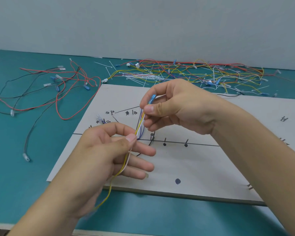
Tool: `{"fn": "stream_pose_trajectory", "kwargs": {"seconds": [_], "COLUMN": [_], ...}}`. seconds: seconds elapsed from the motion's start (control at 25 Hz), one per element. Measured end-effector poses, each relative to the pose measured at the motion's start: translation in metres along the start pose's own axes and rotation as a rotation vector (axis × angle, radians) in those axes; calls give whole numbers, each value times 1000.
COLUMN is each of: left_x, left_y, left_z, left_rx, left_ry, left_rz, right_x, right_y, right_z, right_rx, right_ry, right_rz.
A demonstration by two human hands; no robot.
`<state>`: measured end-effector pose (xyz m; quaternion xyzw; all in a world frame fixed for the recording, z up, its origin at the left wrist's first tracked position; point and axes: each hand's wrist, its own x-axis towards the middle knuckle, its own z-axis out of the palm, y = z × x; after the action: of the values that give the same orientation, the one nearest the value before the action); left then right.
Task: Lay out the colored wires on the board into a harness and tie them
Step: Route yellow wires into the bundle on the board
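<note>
Our left grip (109, 150) and right grip (177, 108) are over the board (220, 172), which lies on the bench (15, 167). Both pinch the wire bundle (140, 126) running between them; its tail trails below the left grip towards us. Under the right grip, pegs (165, 140) stand on the board. Left of the left grip, loose wires (57, 97) sprawl on the bench. Behind the right grip lies a wire heap (203, 74) with cable ties (138, 77).

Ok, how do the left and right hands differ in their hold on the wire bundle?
The left hand pinches the wire bundle lower down, the right hand higher, just below the blue terminal. The left hand's other fingers stretch out; the right hand's curl in. Both pinch with thumb and forefinger, above the board.
</note>
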<state>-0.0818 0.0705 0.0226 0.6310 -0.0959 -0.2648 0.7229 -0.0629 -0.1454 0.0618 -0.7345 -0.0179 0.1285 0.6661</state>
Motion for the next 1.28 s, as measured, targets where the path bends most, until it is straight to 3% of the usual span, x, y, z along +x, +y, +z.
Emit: {"fn": "stream_pose_trajectory", "kwargs": {"seconds": [0.32,0.56,0.72,0.88,1.12,1.28], "left_x": [-5,-8,-3,9,17,11], "left_y": [-3,-16,-19,-17,-16,-21], "left_z": [-3,5,7,5,5,2], "left_rx": [-104,20,102,175,250,252], "left_ry": [-90,73,174,278,281,269], "left_rz": [-92,-44,12,11,-28,-5], "right_x": [3,28,57,79,95,94], "right_y": [-2,-9,-14,-5,14,20], "right_z": [-9,-8,-2,1,10,6], "right_rx": [-153,-397,-692,-759,-935,-979], "right_ry": [-110,-39,118,256,318,251], "right_rz": [33,74,61,43,-20,-77]}}
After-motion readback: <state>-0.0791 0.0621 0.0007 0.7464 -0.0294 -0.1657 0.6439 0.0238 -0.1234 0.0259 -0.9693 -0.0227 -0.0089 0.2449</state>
